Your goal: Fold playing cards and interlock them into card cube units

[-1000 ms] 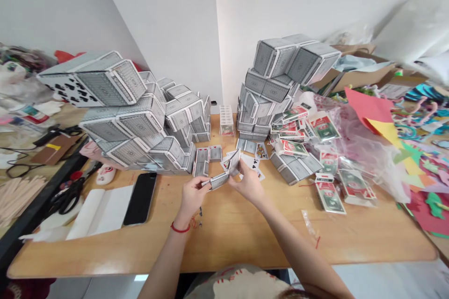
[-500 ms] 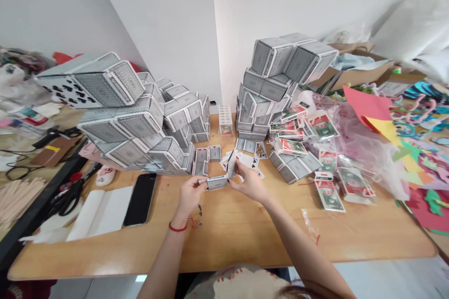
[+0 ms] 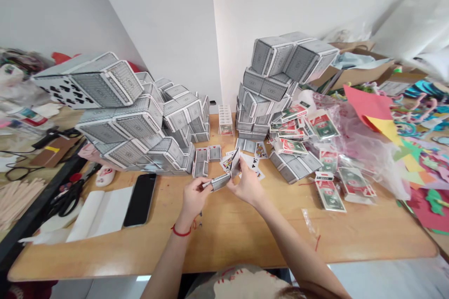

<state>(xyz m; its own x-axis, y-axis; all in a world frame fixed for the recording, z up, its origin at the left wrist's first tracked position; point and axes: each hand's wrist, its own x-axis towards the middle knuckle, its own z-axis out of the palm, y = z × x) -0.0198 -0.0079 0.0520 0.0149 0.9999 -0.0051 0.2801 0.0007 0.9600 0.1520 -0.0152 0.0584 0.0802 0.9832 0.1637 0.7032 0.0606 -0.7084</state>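
tilted up now, the card strip sits pinched in the left hand while the right hand pinches folded cards, and fitting them together wants steady fingers.

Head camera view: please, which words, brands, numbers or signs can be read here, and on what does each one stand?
Nothing can be read with certainty.
Card packs at the right: the printing on their red labels is too small to read.
Face card lying flat: its corner index is too blurred to read.
Held playing cards: they show patterned backs, and no index is legible.
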